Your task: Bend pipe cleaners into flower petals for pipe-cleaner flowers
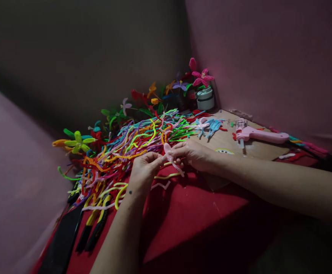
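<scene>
A pale pink pipe cleaner (168, 151), bent into a petal-like loop with a tail hanging down, is held between both hands above the table. My left hand (147, 167) pinches its left side with thumb and index finger. From the right, my right hand (190, 154) grips it, the fingers curled around its lower part. Just beyond the hands spreads a tangled heap of multicoloured pipe cleaners (138, 135). A short pale pink piece (161, 186) lies on the red cloth below my hands.
A pink glue gun (264, 134) rests on a wooden board (257, 152) at right, near blue pipe cleaner shapes (213, 127). Finished flowers (202, 78) stand along the back beside a lidded pot (205, 101). Black-handled pliers (97, 228) and a black flat object (61, 239) lie front left.
</scene>
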The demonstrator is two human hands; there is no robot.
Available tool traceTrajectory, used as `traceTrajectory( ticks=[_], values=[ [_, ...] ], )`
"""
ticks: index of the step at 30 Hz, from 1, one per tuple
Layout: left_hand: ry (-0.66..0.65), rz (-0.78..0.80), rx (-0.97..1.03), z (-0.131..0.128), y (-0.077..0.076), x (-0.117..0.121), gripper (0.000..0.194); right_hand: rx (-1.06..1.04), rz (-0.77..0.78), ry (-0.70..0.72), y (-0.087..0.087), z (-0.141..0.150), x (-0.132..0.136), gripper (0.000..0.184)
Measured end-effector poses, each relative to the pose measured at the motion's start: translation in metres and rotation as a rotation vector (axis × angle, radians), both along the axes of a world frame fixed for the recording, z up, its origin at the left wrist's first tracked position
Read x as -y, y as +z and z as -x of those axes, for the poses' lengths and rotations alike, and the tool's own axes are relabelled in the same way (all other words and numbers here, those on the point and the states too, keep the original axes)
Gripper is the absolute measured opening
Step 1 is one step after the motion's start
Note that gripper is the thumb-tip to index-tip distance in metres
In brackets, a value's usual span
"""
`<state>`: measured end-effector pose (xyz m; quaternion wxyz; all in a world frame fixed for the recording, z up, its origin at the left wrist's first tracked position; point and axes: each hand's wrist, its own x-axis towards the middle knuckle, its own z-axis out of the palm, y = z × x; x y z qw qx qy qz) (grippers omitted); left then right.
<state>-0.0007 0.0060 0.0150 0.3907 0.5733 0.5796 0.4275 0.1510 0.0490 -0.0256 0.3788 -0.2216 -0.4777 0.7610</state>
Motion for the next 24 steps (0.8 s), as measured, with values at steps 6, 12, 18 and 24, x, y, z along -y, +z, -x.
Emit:
traceTrajectory(
  ticks=[6,12,18,24],
  values=[
    [-0.063,0.056,0.213,0.000,-0.010,0.000,0.025,-0.052,0.046,-0.096,0.002,0.005,0.003,0.013],
    [-0.111,0.144,0.366,-0.013,-0.019,0.003,0.022,-0.111,0.043,-0.104,-0.002,0.006,0.003,0.014],
    [-0.023,0.144,0.327,-0.020,-0.015,0.006,0.018,-0.040,-0.067,-0.234,0.004,0.003,0.001,0.021],
    [0.103,0.040,0.292,-0.031,-0.014,0.012,0.017,0.039,-0.281,-0.362,0.015,-0.001,0.011,0.023]
  ],
)
